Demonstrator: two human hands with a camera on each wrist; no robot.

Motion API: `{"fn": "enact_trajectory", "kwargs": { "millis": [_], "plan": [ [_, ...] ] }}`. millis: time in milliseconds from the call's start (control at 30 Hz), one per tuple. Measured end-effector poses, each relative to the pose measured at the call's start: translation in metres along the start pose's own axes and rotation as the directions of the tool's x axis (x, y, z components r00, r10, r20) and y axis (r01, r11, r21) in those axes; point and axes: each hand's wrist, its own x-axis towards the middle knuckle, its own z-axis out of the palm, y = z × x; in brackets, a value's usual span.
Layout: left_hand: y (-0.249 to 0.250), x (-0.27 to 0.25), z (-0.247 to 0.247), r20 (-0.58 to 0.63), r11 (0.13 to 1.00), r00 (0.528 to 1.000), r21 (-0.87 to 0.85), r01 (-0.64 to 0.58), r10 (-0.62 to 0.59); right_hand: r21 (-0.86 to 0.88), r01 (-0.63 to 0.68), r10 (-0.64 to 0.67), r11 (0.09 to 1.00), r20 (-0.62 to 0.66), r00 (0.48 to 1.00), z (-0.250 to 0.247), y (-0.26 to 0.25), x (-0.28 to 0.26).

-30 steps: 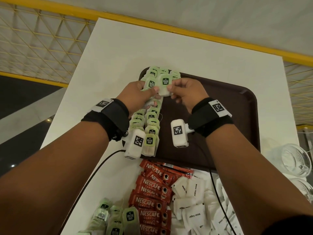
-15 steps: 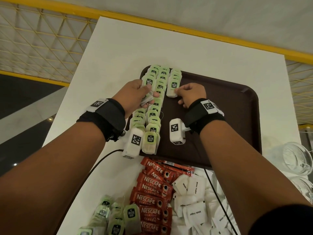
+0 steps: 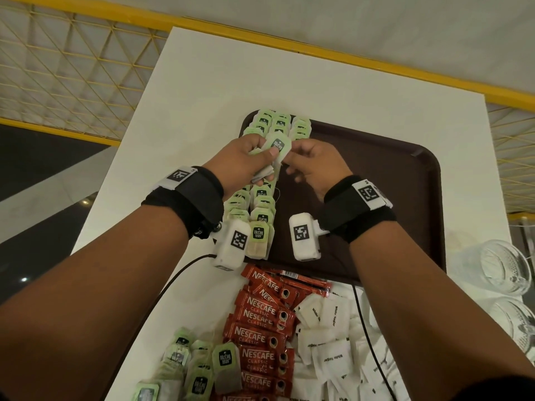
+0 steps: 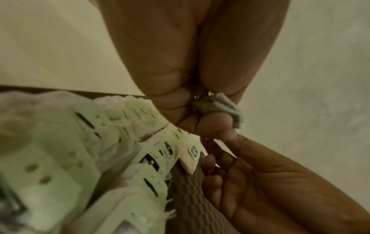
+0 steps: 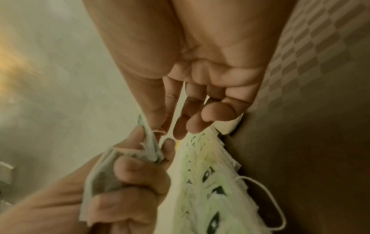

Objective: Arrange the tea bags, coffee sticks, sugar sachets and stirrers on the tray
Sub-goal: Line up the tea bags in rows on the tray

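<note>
Here the left hand (image 3: 246, 160) clutched a small stack of tea bags (image 3: 276, 147), and the right hand (image 3: 312, 166) seemingly pinched the top one. It was best peeled off singly and laid overlapping the third row on the tray (image 3: 405, 198).

The tea bags (image 3: 262, 195) lined on the tray carry pale green tags with a black label printed in white. The tray (image 3: 376, 180) is dark brown, with a fine checkered texture in the wrist views. The table (image 3: 231, 76) is plain white. The coffee sticks (image 3: 260, 322) are red with white lettering. The sugar sachets (image 3: 333, 354) are white with small black print. The wrist straps (image 3: 199, 195) are black, and the white camera housings (image 3: 233, 241) bear black-and-white square markers. The railing (image 3: 260, 27) beyond is yellow
</note>
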Motion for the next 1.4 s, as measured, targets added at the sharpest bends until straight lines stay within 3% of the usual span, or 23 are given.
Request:
{"fn": "enact_trajectory", "kwargs": {
  "millis": [100,167,233,367,533,633,800,1067,1200,1267,1400],
  "plan": [
    [-0.002,-0.001,0.003,-0.006,1.000,1.000,0.000,-0.008,0.008,0.170,-0.031,0.032,0.985,-0.003,0.999,0.002,-0.004,-0.003],
    [-0.004,0.000,0.002,-0.059,1.000,0.998,0.008,-0.015,0.016,0.347,-0.095,0.093,0.933,0.021,0.995,0.001,-0.008,-0.007],
    [-0.007,0.001,0.000,-0.127,1.000,0.992,0.003,-0.018,0.018,0.411,-0.108,0.096,0.905,0.050,0.994,0.001,-0.008,-0.010],
    [-0.009,0.001,0.000,-0.147,1.000,0.989,0.017,0.004,-0.002,0.233,-0.053,0.054,0.971,0.002,0.999,0.005,-0.002,-0.009],
    [-0.006,-0.002,-0.001,-0.088,0.997,0.994,0.029,0.070,-0.068,0.282,-0.109,0.128,0.953,-0.050,0.991,-0.003,0.001,0.002],
    [-0.001,-0.005,-0.004,-0.082,0.992,0.990,-0.045,0.115,-0.119,0.053,-0.145,0.152,0.988,-0.157,0.976,-0.014,0.010,0.009],
    [0.000,-0.009,-0.007,-0.075,0.991,0.989,-0.038,0.129,-0.131,-0.276,-0.145,0.070,0.950,-0.263,0.962,-0.022,0.017,0.025],
    [-0.007,-0.012,-0.008,-0.115,0.998,0.993,-0.058,0.030,-0.037,-0.425,-0.189,0.059,0.885,-0.300,0.952,-0.021,0.017,0.038],
    [-0.009,-0.012,-0.007,-0.164,0.999,0.986,-0.052,0.007,-0.016,-0.409,-0.170,0.017,0.897,-0.352,0.936,-0.022,0.012,0.027],
    [-0.009,-0.012,-0.007,-0.187,0.999,0.982,-0.044,-0.009,0.001,-0.347,-0.082,-0.025,0.934,-0.292,0.956,-0.019,0.003,0.014],
    [-0.006,-0.010,-0.002,-0.227,0.999,0.973,-0.013,-0.042,0.038,-0.149,0.023,-0.026,0.989,-0.018,0.999,-0.006,-0.013,-0.021]
  ]
}}
